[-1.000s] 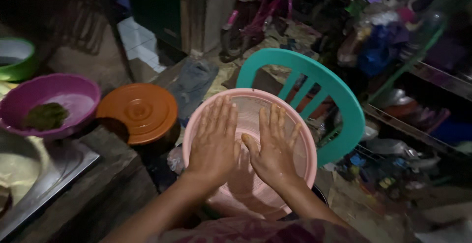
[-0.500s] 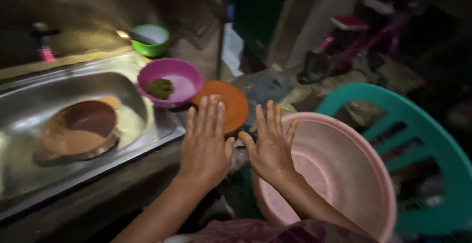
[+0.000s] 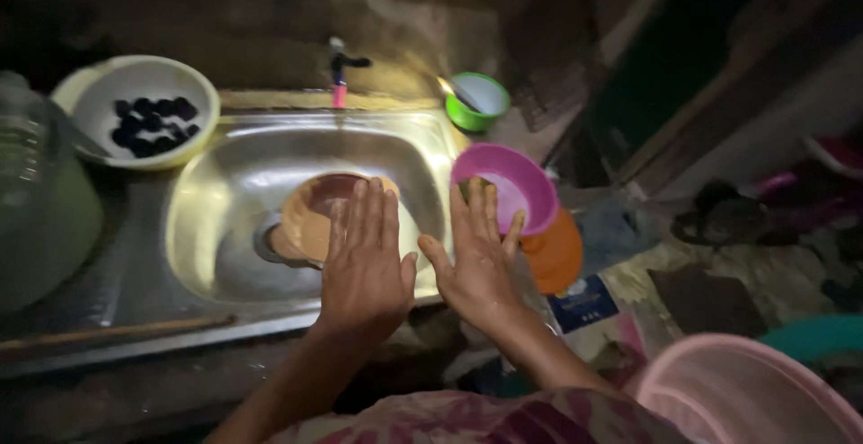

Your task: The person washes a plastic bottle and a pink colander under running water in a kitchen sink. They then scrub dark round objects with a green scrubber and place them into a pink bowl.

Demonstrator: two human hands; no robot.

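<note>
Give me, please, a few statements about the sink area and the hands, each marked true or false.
1. Both hands are open and empty, the left hand and the right hand. True.
2. A brown bowl sits in the steel sink. True.
3. The white bowl is empty. False: it holds dark round pieces.
4. The purple bowl sits inside the sink. False: it is on the right edge, above an orange lid.
5. The green bowl sits behind the sink. True.
</note>
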